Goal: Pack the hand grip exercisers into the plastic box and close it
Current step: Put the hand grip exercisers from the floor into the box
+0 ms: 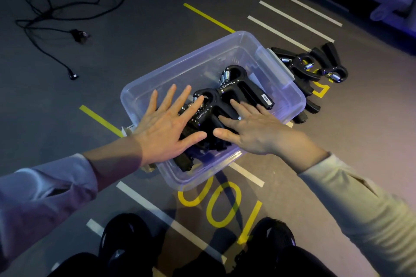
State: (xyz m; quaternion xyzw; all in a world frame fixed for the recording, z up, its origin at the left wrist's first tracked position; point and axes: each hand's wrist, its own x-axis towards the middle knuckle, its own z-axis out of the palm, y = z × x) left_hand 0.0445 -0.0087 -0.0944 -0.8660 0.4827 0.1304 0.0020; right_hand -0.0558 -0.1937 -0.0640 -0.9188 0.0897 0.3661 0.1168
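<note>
On the floor, inside the clear plastic box [290,94], both hands lie flat, fingers spread (grasping nothing): left hand [167,127] and right hand [249,128] press the packed hand grip exercisers [236,83]; more exercisers [315,67] wait beside the box's far end.

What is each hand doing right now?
Left hand: open, flat on the exercisers in the box.
Right hand: open, fingers pressing the exercisers.
</note>
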